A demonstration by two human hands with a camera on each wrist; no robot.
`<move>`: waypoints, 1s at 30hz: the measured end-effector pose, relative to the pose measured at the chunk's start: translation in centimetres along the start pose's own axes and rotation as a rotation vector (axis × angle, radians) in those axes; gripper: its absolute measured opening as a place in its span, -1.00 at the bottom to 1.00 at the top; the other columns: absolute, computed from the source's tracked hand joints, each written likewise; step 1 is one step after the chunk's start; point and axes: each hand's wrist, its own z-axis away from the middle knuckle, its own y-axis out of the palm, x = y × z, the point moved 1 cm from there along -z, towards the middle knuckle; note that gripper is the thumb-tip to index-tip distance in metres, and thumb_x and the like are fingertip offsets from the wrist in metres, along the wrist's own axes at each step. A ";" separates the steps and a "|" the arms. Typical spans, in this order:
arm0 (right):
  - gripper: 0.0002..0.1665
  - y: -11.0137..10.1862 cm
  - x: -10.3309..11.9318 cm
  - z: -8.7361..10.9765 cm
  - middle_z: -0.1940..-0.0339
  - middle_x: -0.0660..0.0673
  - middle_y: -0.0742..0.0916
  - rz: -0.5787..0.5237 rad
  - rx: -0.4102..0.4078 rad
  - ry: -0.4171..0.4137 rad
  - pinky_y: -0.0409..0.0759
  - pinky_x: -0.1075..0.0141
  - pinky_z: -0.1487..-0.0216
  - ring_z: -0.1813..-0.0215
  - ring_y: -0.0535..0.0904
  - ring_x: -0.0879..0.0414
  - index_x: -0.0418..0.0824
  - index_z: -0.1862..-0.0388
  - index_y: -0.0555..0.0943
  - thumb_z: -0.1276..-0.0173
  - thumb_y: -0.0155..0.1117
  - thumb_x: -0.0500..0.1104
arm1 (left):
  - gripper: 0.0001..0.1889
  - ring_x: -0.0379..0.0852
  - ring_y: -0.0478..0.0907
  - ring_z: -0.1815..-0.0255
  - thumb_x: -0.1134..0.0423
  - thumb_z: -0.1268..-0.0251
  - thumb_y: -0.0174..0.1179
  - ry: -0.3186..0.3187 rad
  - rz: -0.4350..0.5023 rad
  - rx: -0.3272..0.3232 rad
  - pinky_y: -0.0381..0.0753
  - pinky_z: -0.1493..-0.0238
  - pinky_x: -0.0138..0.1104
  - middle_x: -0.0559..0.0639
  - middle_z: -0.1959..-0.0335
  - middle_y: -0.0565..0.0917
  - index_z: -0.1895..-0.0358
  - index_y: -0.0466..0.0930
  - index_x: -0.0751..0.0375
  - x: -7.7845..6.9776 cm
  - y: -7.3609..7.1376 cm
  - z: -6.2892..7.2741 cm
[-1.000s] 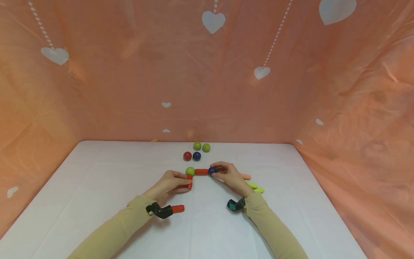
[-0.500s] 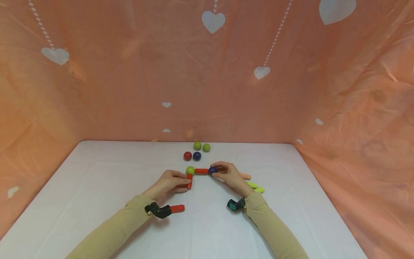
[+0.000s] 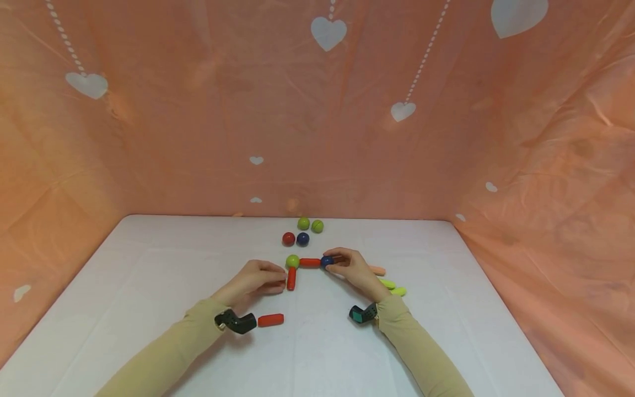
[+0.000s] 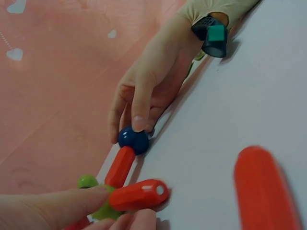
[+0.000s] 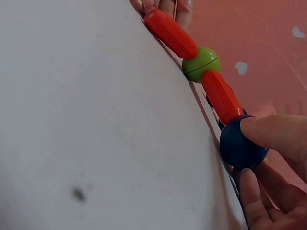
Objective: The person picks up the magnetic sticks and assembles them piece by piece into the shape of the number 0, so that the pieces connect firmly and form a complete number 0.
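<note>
A green ball (image 3: 292,261) joins two red rods at a corner. One red rod (image 3: 310,263) runs right from it to a blue ball (image 3: 326,262); the other red rod (image 3: 291,279) points toward the front, its free end bare. My right hand (image 3: 353,273) pinches the blue ball, the thumb on it in the right wrist view. Just left of the front-pointing rod is my left hand (image 3: 255,280), its fingers loosely bent and no longer round the rod. In the left wrist view a small piece of the left hand (image 4: 53,208) overlaps the green ball.
Beyond the joined pieces sit a red ball (image 3: 288,239), another blue ball (image 3: 303,239) and two green balls (image 3: 303,223). A loose red rod (image 3: 270,320) lies by the left wrist. Behind the right wrist are an orange rod (image 3: 377,271) and yellow-green rods (image 3: 398,291).
My left hand has let go of the front-pointing red rod and drawn back slightly to the left. My right hand stays at the blue ball.
</note>
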 end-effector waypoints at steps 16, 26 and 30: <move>-0.59 -0.1 -0.1 -0.1 -0.01 -0.07 0.65 -0.006 0.008 -0.020 0.58 0.32 0.01 0.04 0.59 0.06 -0.20 -0.11 0.59 -0.28 0.36 -0.23 | -0.47 0.11 0.48 -0.15 0.27 -0.28 0.27 0.253 -0.164 -0.045 0.55 -0.09 -0.16 0.20 -0.20 0.48 -0.29 0.37 0.29 -2.4 -4.2 -5.4; -0.58 -0.1 0.1 -0.2 -0.04 -0.14 0.64 -0.017 0.009 -0.026 0.59 0.32 0.04 0.05 0.60 0.04 -0.23 -0.12 0.58 -0.27 0.34 -0.29 | -0.44 0.09 0.44 -0.22 0.34 -0.22 0.31 0.356 -0.265 0.019 0.48 -0.18 -0.15 0.17 -0.24 0.46 -0.30 0.38 0.27 -2.7 -4.0 -8.4; -0.60 -0.1 -0.1 -0.2 -0.03 -0.09 0.64 -0.013 0.004 -0.015 0.59 0.32 0.02 0.05 0.60 0.07 -0.20 -0.11 0.60 -0.27 0.35 -0.26 | -0.44 0.09 0.43 -0.22 0.34 -0.21 0.31 0.345 -0.334 0.040 0.43 -0.23 -0.10 0.12 -0.24 0.45 -0.29 0.39 0.23 -2.6 -3.3 -9.2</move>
